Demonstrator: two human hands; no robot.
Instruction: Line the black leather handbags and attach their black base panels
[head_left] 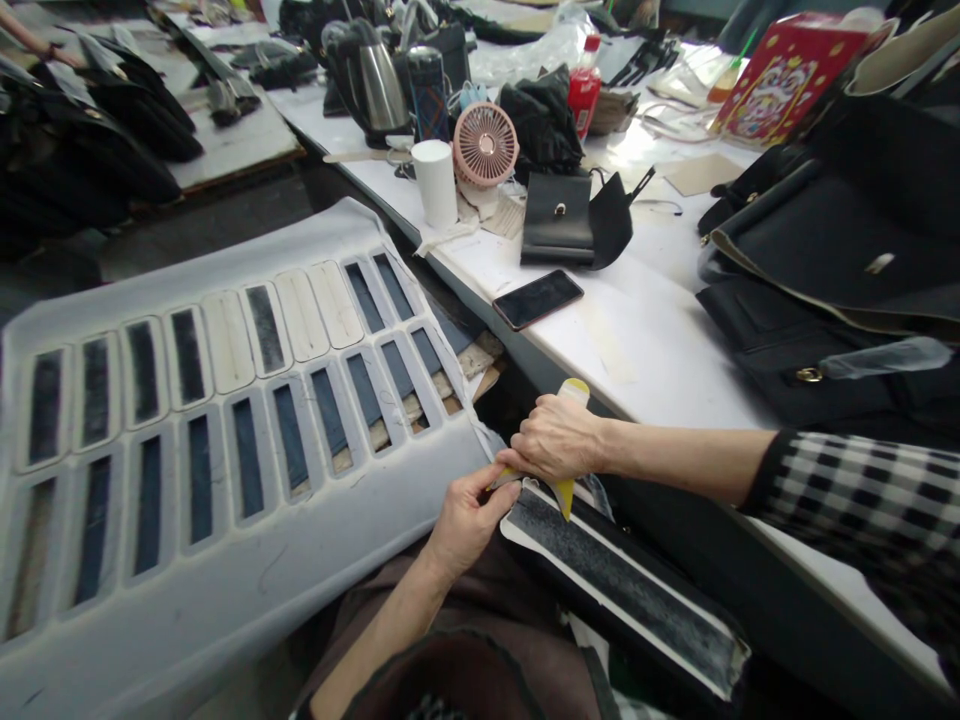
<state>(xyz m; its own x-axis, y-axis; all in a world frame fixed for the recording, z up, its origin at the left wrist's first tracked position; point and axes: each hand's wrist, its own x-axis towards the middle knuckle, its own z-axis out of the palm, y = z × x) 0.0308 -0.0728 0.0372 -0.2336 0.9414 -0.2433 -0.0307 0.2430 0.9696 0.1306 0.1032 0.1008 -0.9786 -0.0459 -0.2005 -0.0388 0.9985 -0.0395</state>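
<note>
My right hand (559, 440) is closed around a flat yellow tool (566, 500), whose tapered end points down at a long dark panel. This black panel (622, 575) has a white border along its edges and lies slanted across my lap. My left hand (469, 515) pinches at the near-left end of the panel, thumb against forefinger. Exactly what sits between those fingertips is hidden. Both hands nearly touch there. Left of them is a grey sheet (375, 560) with rows of rectangular slots, some filled with pale or black-centred oblong pieces (187, 355).
On the white table (667, 350) are a phone (538, 298), a small black leather bag (559, 220), a pink fan (486, 145) and a white cylinder (434, 183). Large black bags (847, 240) crowd the right side. A kettle (375, 80) and red-capped bottle (583, 88) stand farther back.
</note>
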